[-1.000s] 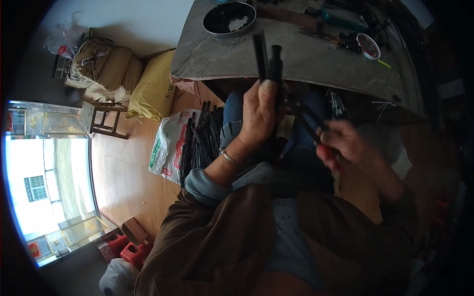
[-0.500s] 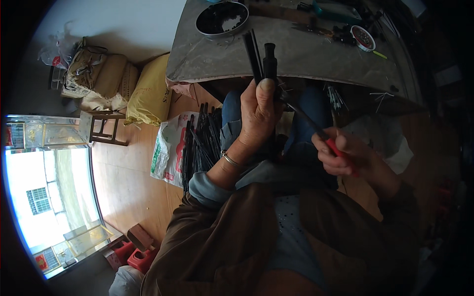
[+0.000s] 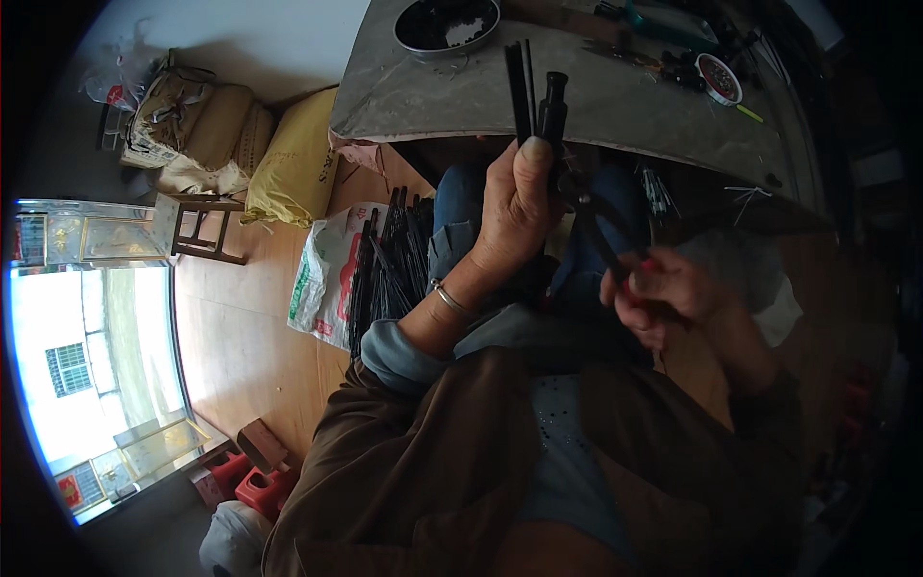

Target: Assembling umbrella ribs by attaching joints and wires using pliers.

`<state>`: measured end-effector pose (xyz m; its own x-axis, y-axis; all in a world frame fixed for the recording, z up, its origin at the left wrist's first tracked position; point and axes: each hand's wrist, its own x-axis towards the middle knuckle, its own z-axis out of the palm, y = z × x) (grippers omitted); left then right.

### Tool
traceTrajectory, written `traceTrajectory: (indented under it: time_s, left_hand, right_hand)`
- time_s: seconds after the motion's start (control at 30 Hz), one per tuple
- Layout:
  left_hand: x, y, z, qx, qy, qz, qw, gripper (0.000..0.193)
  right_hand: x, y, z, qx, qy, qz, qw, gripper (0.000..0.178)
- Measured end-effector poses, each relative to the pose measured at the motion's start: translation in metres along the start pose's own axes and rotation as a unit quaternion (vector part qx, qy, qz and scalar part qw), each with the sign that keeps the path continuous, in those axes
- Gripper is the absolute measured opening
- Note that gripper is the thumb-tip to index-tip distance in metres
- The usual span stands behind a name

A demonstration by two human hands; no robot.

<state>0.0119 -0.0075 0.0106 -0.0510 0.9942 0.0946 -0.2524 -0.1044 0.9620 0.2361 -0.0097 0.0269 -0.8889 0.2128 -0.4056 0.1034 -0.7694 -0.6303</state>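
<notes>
My left hand (image 3: 514,210) is closed around a bundle of thin black rods (image 3: 519,96) and a thicker black piece with a knobbed end (image 3: 552,115), all pointing up toward the table. The lower parts of these are hidden behind the hand and wrist. My right hand (image 3: 673,293), slightly blurred, grips the red handles of dark pliers (image 3: 607,246). Their handles are spread apart, and their head lies right beside my left fingers, next to the rods. Whether the jaws have hold of anything is too dark to tell.
On the grey table (image 3: 404,106) ahead are a metal bowl of small black parts (image 3: 428,38) and a small white cup (image 3: 719,79). Many black rods (image 3: 389,264) lie on a white sack at my left. Beyond are a yellow sack (image 3: 293,159) and a wooden stool (image 3: 212,226).
The pliers' handles have spread apart, and their head has moved close beside my left hand. In the picture, the left hand with the rods is slightly further right.
</notes>
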Motion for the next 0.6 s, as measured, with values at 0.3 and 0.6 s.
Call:
traceTrajectory:
  time_s: [0.3, 0.6]
  left_hand:
    - [0.002, -0.001, 0.002, -0.006, -0.006, -0.004, 1.0, 0.058]
    - [0.007, -0.005, -0.005, 0.02, 0.021, -0.021, 0.999, 0.065]
  right_hand:
    - [-0.006, -0.026, 0.028, -0.131, 0.111, 0.029, 0.985, 0.031]
    - [0.002, -0.03, 0.034, -0.06, 0.126, 0.06, 0.988, 0.032]
